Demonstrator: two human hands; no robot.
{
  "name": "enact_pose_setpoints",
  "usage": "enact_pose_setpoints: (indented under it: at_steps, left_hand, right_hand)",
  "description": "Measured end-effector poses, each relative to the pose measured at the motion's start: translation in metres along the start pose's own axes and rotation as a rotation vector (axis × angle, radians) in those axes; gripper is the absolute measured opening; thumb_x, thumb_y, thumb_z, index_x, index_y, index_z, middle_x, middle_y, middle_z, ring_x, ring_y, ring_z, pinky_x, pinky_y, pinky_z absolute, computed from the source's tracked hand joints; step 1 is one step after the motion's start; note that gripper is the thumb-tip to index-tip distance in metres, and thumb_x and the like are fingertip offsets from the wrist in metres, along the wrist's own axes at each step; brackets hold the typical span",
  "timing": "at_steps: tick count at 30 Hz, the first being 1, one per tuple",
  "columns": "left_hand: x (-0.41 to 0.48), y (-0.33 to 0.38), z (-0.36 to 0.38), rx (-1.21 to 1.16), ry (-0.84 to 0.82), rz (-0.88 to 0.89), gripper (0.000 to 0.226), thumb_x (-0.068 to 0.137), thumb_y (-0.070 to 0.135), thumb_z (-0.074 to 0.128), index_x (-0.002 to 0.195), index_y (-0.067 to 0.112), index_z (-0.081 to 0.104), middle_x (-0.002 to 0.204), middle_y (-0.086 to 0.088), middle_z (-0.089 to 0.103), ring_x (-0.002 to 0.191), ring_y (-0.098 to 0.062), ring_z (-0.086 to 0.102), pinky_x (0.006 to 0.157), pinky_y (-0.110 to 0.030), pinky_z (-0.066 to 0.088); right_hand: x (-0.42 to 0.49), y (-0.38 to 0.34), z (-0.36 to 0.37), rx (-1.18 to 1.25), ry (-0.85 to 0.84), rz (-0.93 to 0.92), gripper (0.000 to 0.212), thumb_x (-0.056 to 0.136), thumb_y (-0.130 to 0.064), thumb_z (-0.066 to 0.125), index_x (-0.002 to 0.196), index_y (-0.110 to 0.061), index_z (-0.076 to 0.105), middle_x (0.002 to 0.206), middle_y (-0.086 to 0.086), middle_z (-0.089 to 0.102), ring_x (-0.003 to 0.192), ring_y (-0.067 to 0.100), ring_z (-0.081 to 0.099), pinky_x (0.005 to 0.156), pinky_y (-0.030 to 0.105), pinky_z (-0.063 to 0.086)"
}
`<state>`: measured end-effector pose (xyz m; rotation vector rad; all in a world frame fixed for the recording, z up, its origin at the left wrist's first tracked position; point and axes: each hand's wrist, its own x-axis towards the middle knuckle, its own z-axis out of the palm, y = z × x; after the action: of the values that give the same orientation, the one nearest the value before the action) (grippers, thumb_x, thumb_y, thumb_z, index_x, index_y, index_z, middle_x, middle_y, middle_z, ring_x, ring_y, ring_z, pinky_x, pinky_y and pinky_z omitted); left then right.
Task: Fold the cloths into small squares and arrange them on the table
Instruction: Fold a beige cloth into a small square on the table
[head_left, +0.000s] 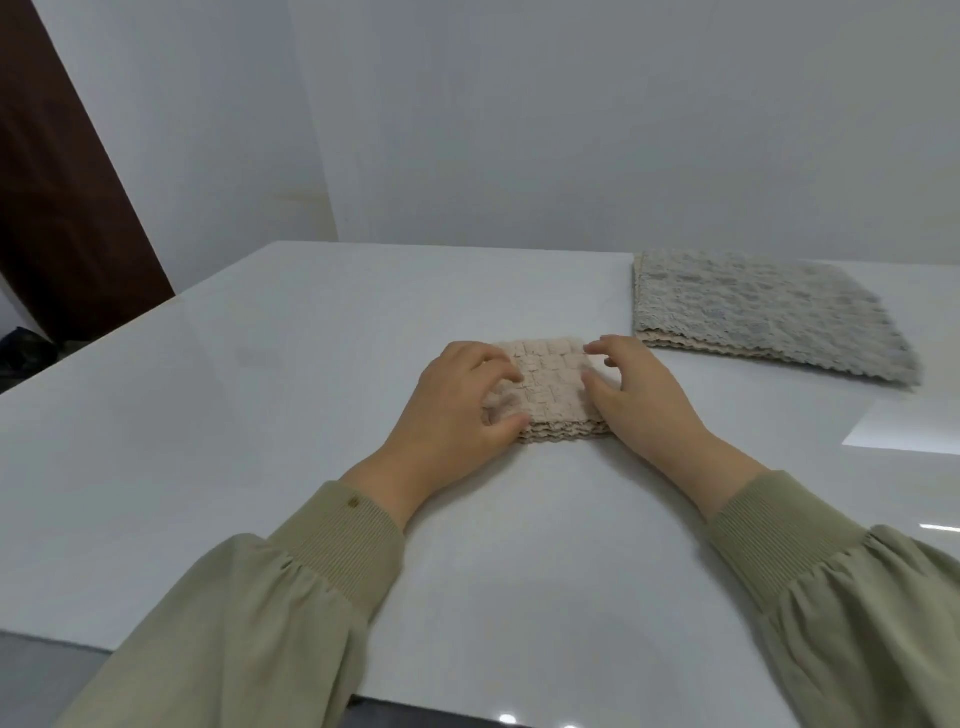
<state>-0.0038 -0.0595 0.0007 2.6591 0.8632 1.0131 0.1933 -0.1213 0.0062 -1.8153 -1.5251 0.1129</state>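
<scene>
White glossy table (260, 415) fills the shot, pale wall (519, 130) behind it, and a dark brown door (62, 208) runs up the far left. Below that door, off the table's edge, sits a dark shape (26, 345), too dim to name.

Centre of the table: one folded cloth (550, 384), beige with a brick-like weave, lying flat as a small square. Its near edge shows several wavy layers.

Both hands are on it. The left hand (452, 410) has its fingers curled over the top of the cloth's left side and the thumb tucked against the near left corner, pinching that side. The right hand (639, 400) is loose and arched, with the thumb lying on the cloth and the fingertips touching the far right corner, gripping nothing. Between them the hands hide both side edges.

Far right, well apart from the square, lies one stack of cloths (753, 312), unfolded and flat. It is grey on top, with beige layers peeking out at the scalloped edges; how many layers, I cannot tell.

Just nearer than the stack is a bright white patch (914, 428) at the right edge, either paper or glare.

Two olive sleeves with ribbed cuffs come in from the bottom, the left sleeve (249, 613) and the right sleeve (857, 597).
</scene>
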Motion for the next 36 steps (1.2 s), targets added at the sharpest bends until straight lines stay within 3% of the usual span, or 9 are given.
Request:
enact_pose_setpoints:
  at_steps: [4, 10, 15, 22, 31, 36]
  left_hand:
    - [-0.005, 0.006, -0.001, 0.05, -0.077, 0.049, 0.024, 0.074, 0.029, 0.075, 0.095, 0.019, 0.069, 0.1, 0.005, 0.059, 0.099, -0.012, 0.048, 0.083, -0.017, 0.034]
    - [-0.007, 0.003, -0.004, 0.083, -0.149, 0.019, 0.023, 0.08, 0.027, 0.07, 0.101, 0.022, 0.069, 0.099, 0.009, 0.061, 0.098, -0.01, 0.05, 0.084, -0.021, 0.039]
    - [-0.005, -0.002, -0.002, 0.112, -0.146, 0.037, 0.017, 0.086, 0.023, 0.063, 0.1, 0.021, 0.071, 0.101, 0.009, 0.063, 0.099, -0.009, 0.05, 0.084, -0.022, 0.04]
    - [-0.013, -0.032, -0.016, 0.173, -0.073, 0.146, 0.012, 0.074, 0.017, 0.061, 0.08, 0.018, 0.072, 0.08, 0.007, 0.066, 0.078, -0.015, 0.061, 0.06, -0.027, 0.051]
    - [-0.04, -0.116, -0.071, 0.168, -0.005, -0.014, 0.014, 0.073, 0.011, 0.069, 0.085, 0.019, 0.072, 0.087, 0.008, 0.068, 0.085, -0.011, 0.058, 0.072, -0.025, 0.049]
    - [-0.057, -0.171, -0.106, 0.101, 0.088, -0.253, 0.018, 0.075, 0.005, 0.072, 0.088, 0.017, 0.072, 0.089, 0.007, 0.067, 0.086, -0.005, 0.054, 0.079, -0.02, 0.044]
  right_hand:
    - [-0.016, -0.001, -0.009, -0.026, -0.062, 0.077, 0.027, 0.088, -0.03, 0.057, 0.115, -0.023, 0.056, 0.114, -0.006, 0.052, 0.096, 0.01, 0.053, 0.079, 0.025, 0.039]
    - [-0.03, -0.003, -0.017, -0.124, -0.186, 0.002, 0.028, 0.081, -0.027, 0.068, 0.108, -0.025, 0.062, 0.105, -0.005, 0.058, 0.101, 0.012, 0.052, 0.083, 0.022, 0.036]
    - [-0.024, -0.003, -0.014, -0.183, -0.136, -0.015, 0.022, 0.083, -0.024, 0.066, 0.105, -0.024, 0.068, 0.105, -0.003, 0.061, 0.102, 0.014, 0.053, 0.083, 0.022, 0.037]
    - [-0.017, -0.016, 0.013, -0.22, -0.112, -0.123, 0.025, 0.086, -0.025, 0.062, 0.11, -0.023, 0.068, 0.105, -0.004, 0.062, 0.103, 0.013, 0.052, 0.076, 0.014, 0.028]
    - [0.015, -0.081, 0.088, -0.193, -0.151, -0.292, 0.025, 0.087, -0.026, 0.059, 0.111, -0.021, 0.066, 0.106, -0.004, 0.061, 0.105, 0.016, 0.052, 0.087, 0.023, 0.039]
    - [0.032, -0.134, 0.139, -0.17, -0.154, -0.358, 0.025, 0.087, -0.025, 0.057, 0.11, -0.018, 0.066, 0.102, 0.001, 0.063, 0.1, 0.022, 0.054, 0.086, 0.031, 0.042]
